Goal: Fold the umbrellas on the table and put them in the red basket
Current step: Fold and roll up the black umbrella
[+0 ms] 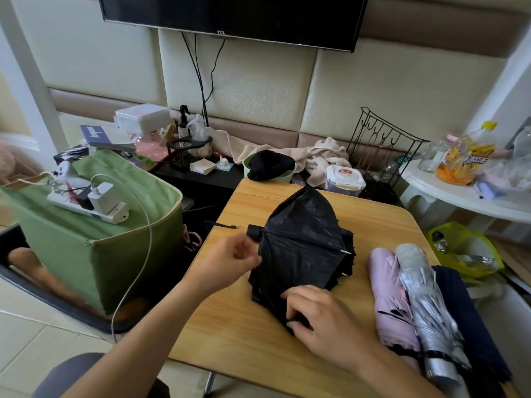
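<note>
Bare forearms reach from the bottom of the frame over a wooden table (218, 334), where the right hand (321, 320) pinches the lower edge of a half-collapsed black umbrella (301, 239) at centre. At centre left, the left hand (230, 265) grips the canopy's left edge with curled fingers. Lower right, 3 folded umbrellas lie touching: pink (388, 294), silver (431, 311) and navy (471, 320).

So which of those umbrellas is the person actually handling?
The black umbrella mid-table: both hands are on its loose fabric. The pink, silver and navy ones lie untouched at the right edge.
</note>
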